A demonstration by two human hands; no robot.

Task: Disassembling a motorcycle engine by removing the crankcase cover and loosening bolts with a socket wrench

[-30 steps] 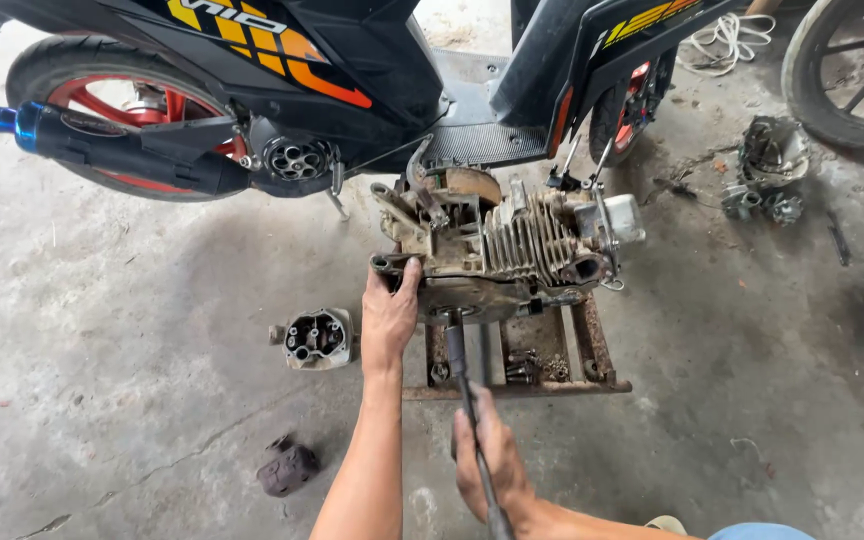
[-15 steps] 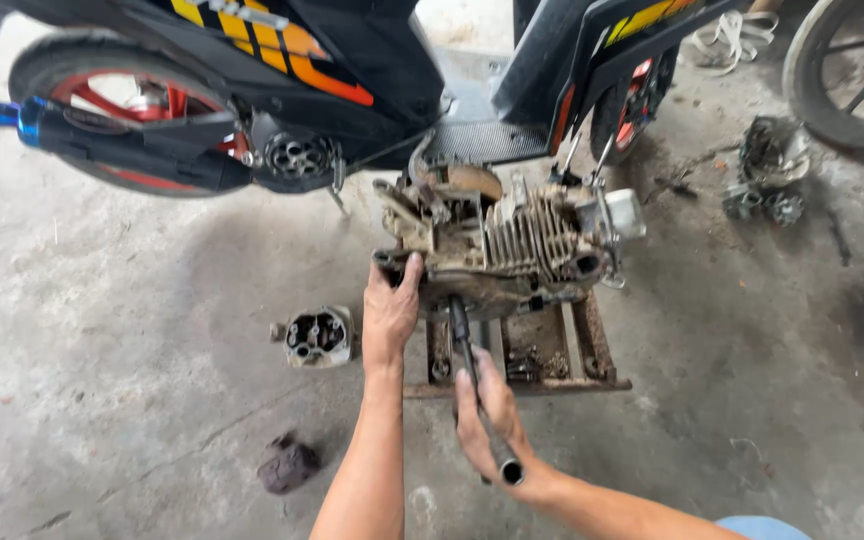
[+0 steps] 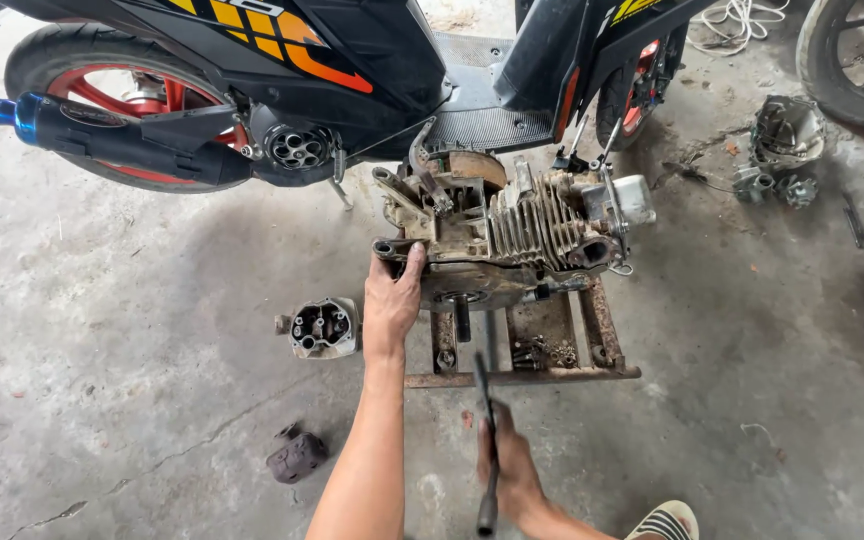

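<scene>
My right hand (image 3: 514, 470) is wrapped around a long socket wrench (image 3: 487, 440), its tip just short of the rusty stand (image 3: 552, 345). I should seat it squarely while my left hand (image 3: 392, 295) grips and steadies the engine (image 3: 502, 230) on that stand.

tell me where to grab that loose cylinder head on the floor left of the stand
Take the cylinder head by its flat outer sides, coming from above. It lies with the open ported face up and a stub sticking out on its left, so fingers can straddle the block; concrete around it looks free.
</scene>
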